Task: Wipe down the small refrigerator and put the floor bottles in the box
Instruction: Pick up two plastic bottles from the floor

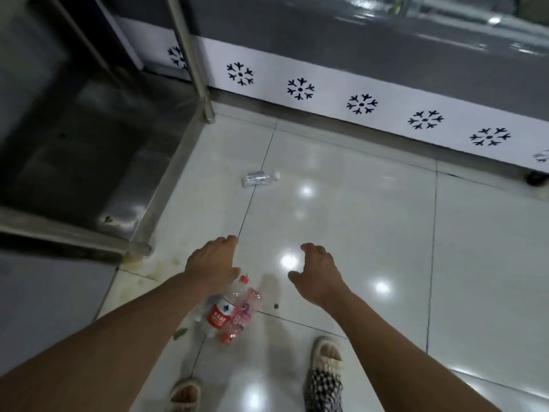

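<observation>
A clear plastic bottle point(259, 178) with a white cap lies on its side on the pale tiled floor, ahead of my hands. A small heap of bottles point(230, 310), one with a red label and others with pink labels and red caps, is seen just under my left wrist. My left hand point(212, 263) reaches forward above that heap, fingers loosely curled, holding nothing. My right hand point(319, 272) hangs beside it with fingers and thumb spread in a loose curve, also holding nothing. No box is in view.
A white appliance front with black snowflake marks point(326, 93) runs along the far side, a dark caster point(536, 178) at its right end. A stainless steel table's lower shelf point(89, 173) and leg point(193, 60) stand at left. My slippered feet point(325, 352) are below.
</observation>
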Motion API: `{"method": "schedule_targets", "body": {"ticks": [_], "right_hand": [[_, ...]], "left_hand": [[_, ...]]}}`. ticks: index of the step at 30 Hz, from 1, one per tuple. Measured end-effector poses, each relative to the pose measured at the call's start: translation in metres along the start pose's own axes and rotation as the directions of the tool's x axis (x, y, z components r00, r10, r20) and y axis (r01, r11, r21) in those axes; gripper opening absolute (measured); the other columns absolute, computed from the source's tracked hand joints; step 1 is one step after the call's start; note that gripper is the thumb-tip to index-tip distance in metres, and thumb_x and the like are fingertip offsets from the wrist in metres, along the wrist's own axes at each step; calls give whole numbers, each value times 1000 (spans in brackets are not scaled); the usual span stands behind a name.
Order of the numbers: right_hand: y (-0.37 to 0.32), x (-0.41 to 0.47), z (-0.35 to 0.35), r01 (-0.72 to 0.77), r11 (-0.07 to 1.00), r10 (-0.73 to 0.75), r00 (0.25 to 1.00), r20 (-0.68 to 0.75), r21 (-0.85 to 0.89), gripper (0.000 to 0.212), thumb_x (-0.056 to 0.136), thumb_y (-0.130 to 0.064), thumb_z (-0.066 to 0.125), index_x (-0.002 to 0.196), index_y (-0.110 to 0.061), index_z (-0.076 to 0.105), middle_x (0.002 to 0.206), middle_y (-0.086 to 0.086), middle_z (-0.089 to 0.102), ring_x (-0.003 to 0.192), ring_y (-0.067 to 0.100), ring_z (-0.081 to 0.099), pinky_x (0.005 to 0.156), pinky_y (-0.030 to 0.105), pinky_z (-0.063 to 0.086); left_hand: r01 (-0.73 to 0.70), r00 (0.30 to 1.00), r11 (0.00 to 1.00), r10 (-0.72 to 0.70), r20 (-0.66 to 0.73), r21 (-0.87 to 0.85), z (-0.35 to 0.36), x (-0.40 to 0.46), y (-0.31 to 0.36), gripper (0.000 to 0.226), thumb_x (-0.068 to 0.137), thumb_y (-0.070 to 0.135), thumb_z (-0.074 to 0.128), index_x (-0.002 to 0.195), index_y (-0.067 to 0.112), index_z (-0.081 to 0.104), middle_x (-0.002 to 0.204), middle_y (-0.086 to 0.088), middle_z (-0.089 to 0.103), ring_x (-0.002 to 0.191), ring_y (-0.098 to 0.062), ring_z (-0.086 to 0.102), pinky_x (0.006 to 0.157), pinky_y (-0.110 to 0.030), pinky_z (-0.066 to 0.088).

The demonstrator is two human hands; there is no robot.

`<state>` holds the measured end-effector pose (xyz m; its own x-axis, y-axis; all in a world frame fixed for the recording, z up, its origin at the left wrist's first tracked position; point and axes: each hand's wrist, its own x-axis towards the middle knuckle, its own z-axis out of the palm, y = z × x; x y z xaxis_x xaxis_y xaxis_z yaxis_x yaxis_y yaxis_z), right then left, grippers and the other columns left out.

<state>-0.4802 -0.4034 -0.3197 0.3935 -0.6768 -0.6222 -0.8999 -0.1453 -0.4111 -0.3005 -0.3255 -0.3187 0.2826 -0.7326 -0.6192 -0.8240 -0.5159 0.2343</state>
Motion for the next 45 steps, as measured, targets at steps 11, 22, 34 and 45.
{"method": "schedule_targets", "body": {"ticks": [11,22,34,45], "right_hand": [[72,60,-114,72,964,-50,995,89,-256,54,89,-23,59,136,-7,36,134,14,40,124,31,40,99,37,42],[-3,201,-116,226,875,-138,964,228,-427,60,89,-22,56,142,-12,30,141,11,34,129,27,35,102,35,37],[-57,369,-67,393,747,-226,909,351,-537,52,89,-17,53,139,-14,36,137,9,40,124,27,41,93,34,43],[-38,526,23,554,561,-366,832,416,-614,64,84,-15,57,141,-14,28,129,14,46,117,34,45,90,37,40]], "left_hand": [[73,997,984,-76,-13,-164,-2,47,108,58,87,33,59,137,18,34,135,-5,48,124,-25,46,99,-38,41],[336,937,883,-349,20,-327,-48,128,41,52,88,33,58,133,17,39,130,-6,52,118,-25,51,98,-40,44],[529,840,736,-525,136,-423,-16,218,-17,51,87,32,56,133,20,37,129,-6,50,119,-26,50,94,-36,42],[622,736,569,-659,153,-538,77,334,-28,55,87,31,60,135,17,37,133,-9,46,124,-29,44,99,-40,37]]}}
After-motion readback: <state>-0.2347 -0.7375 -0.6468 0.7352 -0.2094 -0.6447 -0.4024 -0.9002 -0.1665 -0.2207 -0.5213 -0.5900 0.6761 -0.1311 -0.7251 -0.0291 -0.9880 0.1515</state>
